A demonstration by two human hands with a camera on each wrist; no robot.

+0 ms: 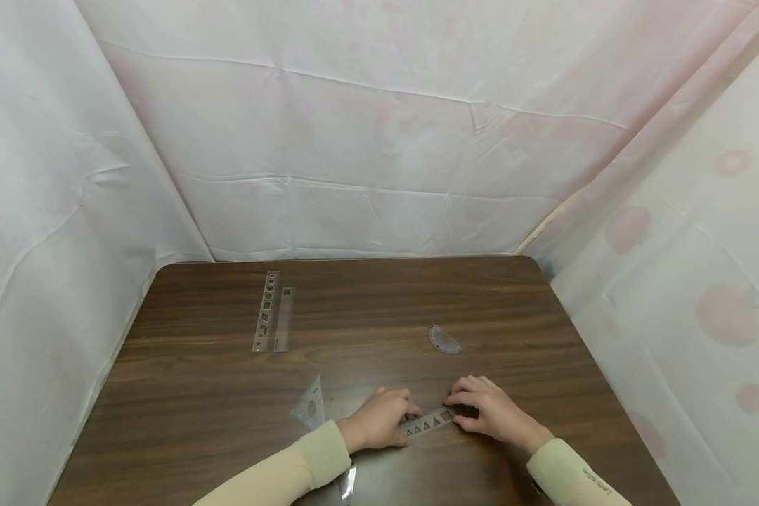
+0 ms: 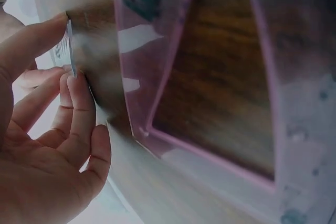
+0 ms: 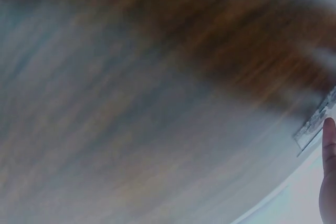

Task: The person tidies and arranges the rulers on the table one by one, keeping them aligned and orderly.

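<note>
**Two hands on a clear stencil ruler at the desk's near edge**

Cream sleeves enter from the bottom of the head view, cut off at the forearm. Left hand (image 1: 379, 419) and right hand (image 1: 490, 411) meet over a short transparent stencil ruler (image 1: 429, 422) with triangle cut-outs, lying on the desk (image 1: 367, 309) at about 6 o'clock of its surface. Each hand covers one end of the ruler, so only its middle stretch shows. The left grip is narrow: in the left wrist view the thumb and fingertips (image 2: 73, 90) pinch a thin clear edge (image 2: 70, 45), seen edge-on with faint markings. The right hand's fingers curl down onto the other end; whether they pinch it or only press on it cannot be told, as the right wrist view is badly blurred and shows just one fingertip (image 3: 329, 145) beside the ruler's corner (image 3: 316, 121).

A clear set square (image 1: 310, 406) lies at 9 o'clock of the left hand, partly hidden by the wrist. Another clear piece (image 1: 349, 483) peeks out under the left sleeve, mostly hidden. A small protractor (image 1: 444, 340) sits at 12 o'clock of the hands. Two long clear rulers (image 1: 273, 311) lie side by side at 10 o'clock, well apart. The left wrist view is largely filled by a pink-edged transparent shape (image 2: 210, 129), too close to identify.
</note>
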